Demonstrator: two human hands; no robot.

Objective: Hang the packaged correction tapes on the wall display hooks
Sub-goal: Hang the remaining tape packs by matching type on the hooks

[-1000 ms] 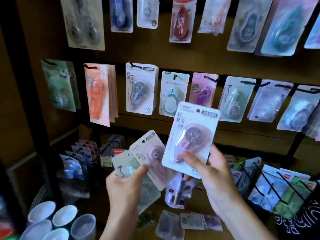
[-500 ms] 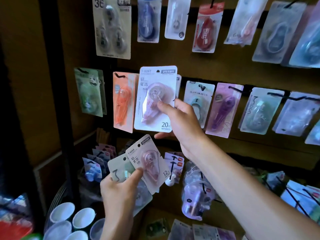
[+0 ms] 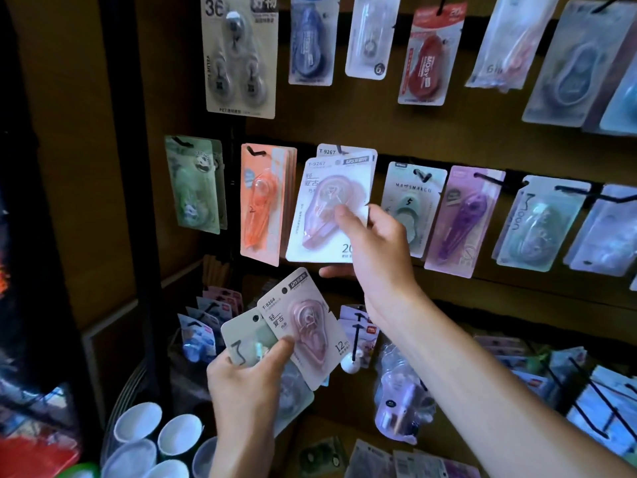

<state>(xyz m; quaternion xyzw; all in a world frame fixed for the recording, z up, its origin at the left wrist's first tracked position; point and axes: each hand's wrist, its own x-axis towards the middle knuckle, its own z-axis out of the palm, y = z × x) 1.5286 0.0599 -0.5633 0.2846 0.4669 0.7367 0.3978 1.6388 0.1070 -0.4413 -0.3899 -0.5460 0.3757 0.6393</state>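
Right hand [image 3: 374,243] pinches the T-9267 pack [image 3: 329,212] against its matching hung stack on the wall display's middle row; left hand [image 3: 248,377] grips spare packs [image 3: 300,326]; recommend aligning the hang hole squarely before sliding on.

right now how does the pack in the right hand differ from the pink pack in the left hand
The T-9267 pack is larger, marked 20, held upright against the middle hook row by the right hand. The T-9264 pack is smaller, marked 12 m, tilted, low in the left hand. Both hold pinkish tape dispensers.

Dim, warm light; glare on blister packs, soft blur toward edges.
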